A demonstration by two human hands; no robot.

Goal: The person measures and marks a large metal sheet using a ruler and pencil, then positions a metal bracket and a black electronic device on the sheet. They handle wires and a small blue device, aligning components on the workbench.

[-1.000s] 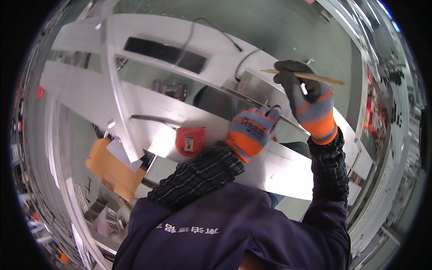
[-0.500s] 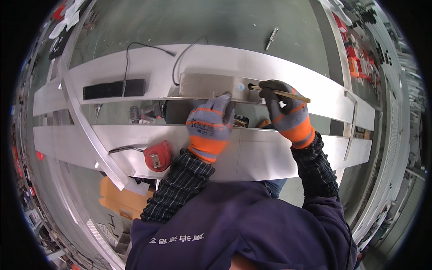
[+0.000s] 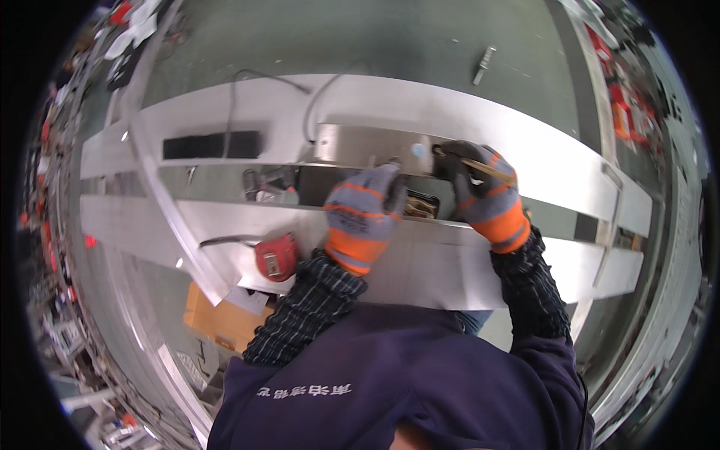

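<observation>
A brushed-metal box-like piece [image 3: 360, 144] with a round pale-blue sticker lies along the near edge of the far white panel [image 3: 536, 139]. My left hand [image 3: 361, 214], in a grey and orange glove, grips its near edge with fingertips over the rim. In my gloved right hand [image 3: 487, 196] is a slim tan stick-like tool [image 3: 489, 172]. Its dark end points at the right end of the metal piece, where the fingers partly hide it. Under both wrists runs the near white panel [image 3: 431, 266].
A red tape measure [image 3: 276, 257] rests on the near panel beside a long bent metal strip [image 3: 171, 214]. A black bar [image 3: 212, 145] and cables lie on the far panel. Drill-like tools [image 3: 268, 184] show in the gap. Beyond lies a small metal tool [image 3: 484, 65]; a cardboard box [image 3: 217, 319] is lower left.
The whole view has shifted, so things appear farther right. My right hand has drawn closer to the metal piece's right end, covering the dark hole there. Both hands keep their hold.
</observation>
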